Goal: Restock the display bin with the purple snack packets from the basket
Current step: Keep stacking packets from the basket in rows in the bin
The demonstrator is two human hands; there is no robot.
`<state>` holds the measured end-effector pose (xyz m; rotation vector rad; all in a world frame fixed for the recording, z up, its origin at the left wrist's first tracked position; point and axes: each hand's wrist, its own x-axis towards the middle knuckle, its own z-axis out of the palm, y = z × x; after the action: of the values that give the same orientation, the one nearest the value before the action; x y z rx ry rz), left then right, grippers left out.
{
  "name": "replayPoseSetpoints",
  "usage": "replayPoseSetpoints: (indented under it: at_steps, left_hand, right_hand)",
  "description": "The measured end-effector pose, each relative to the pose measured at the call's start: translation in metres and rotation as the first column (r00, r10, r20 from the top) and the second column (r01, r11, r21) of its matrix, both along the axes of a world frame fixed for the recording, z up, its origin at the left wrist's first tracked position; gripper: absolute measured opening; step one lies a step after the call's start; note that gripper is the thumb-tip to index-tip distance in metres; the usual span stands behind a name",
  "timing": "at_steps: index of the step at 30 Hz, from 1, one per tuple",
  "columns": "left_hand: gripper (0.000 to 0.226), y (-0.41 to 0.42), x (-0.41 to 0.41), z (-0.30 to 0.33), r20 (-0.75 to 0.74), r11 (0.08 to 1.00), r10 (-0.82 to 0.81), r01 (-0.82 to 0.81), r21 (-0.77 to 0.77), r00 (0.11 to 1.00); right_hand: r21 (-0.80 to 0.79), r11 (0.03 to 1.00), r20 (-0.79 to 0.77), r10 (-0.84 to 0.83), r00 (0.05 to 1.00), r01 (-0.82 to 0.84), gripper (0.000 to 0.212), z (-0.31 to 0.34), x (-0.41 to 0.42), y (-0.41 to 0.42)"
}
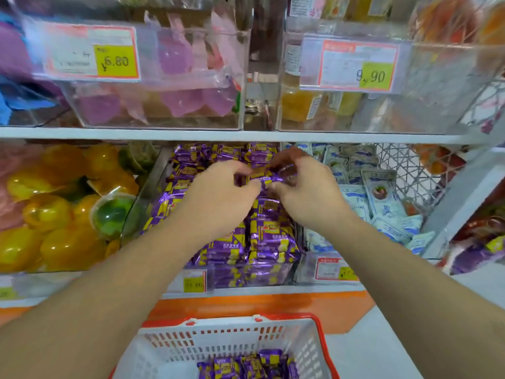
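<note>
Nearest us, the basket (175,348) holds a few purple packets (247,365). Farther in, our left hand (218,192) and right hand (306,192) each pinch a packet (262,175) over the display bin (153,187); we should lay it flat, aligned with its neighbours.

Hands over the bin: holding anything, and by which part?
Both hold one purple snack packet: left hand pinches its left end, right hand its right end, above the display bin.
</note>
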<state>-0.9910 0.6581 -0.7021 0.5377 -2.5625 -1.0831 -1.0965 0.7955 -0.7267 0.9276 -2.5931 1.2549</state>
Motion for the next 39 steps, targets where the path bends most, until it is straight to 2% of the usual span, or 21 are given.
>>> replayPoseSetpoints:
  at_steps: [2, 4, 7, 12, 16, 23, 27, 30, 34, 39]
  left_hand:
    - [0.031, -0.001, -0.019, 0.002, 0.022, 1.000, -0.028, 0.028, -0.006, 0.999]
    - [0.026, -0.005, -0.031, 0.001, 0.019, 1.000, 0.011, -0.011, 0.007, 1.000]
    - [0.024, -0.012, -0.035, -0.008, 0.025, 0.996, 0.083, -0.082, -0.027, 0.996]
    - [0.031, -0.015, -0.034, -0.019, 0.091, 0.999, 0.029, -0.026, -0.025, 0.995]
    - [0.035, -0.014, -0.041, -0.016, 0.083, 1.000, 0.005, -0.008, 0.028, 0.997]
    - [0.046, -0.011, -0.046, -0.024, 0.104, 0.999, -0.045, 0.046, -0.005, 0.993]
    - [0.050, -0.010, -0.048, -0.026, 0.184, 0.992, -0.036, 0.058, -0.115, 0.982]
    - [0.042, -0.004, -0.047, -0.021, 0.216, 0.972, 0.006, 0.045, -0.232, 0.976]
    - [0.039, -0.004, -0.049, -0.020, 0.243, 0.972, 0.019, 0.039, -0.232, 0.970]
    - [0.045, -0.004, -0.035, -0.017, 0.182, 0.972, -0.021, 0.063, -0.227, 0.983]
  right_hand:
    - [0.021, 1.000, -0.038, -0.011, 0.999, 0.012, 0.028, -0.003, -0.018, -0.008]
    - [0.017, 1.000, -0.085, -0.021, 0.996, 0.023, 0.026, -0.006, -0.029, -0.014]
    - [-0.008, 1.000, -0.076, -0.018, 0.997, 0.017, 0.028, -0.011, -0.038, -0.014]
    - [0.115, 0.991, -0.203, -0.039, 0.978, 0.063, 0.019, -0.016, -0.042, -0.013]
    - [0.117, 0.987, -0.287, -0.070, 0.955, 0.107, 0.012, -0.015, -0.039, -0.018]
    - [0.156, 0.988, -0.188, 0.015, 0.982, 0.015, 0.047, -0.011, -0.029, -0.013]
    - [0.252, 0.968, -0.214, 0.043, 0.976, 0.012, 0.033, -0.015, -0.031, -0.015]
    - [0.286, 0.957, -0.237, 0.028, 0.971, 0.043, 0.044, -0.017, -0.030, -0.018]
    - [0.312, 0.949, -0.240, 0.024, 0.970, 0.053, 0.047, -0.018, -0.030, -0.019]
    - [0.301, 0.952, -0.220, 0.021, 0.975, 0.047, 0.048, -0.012, -0.024, -0.012]
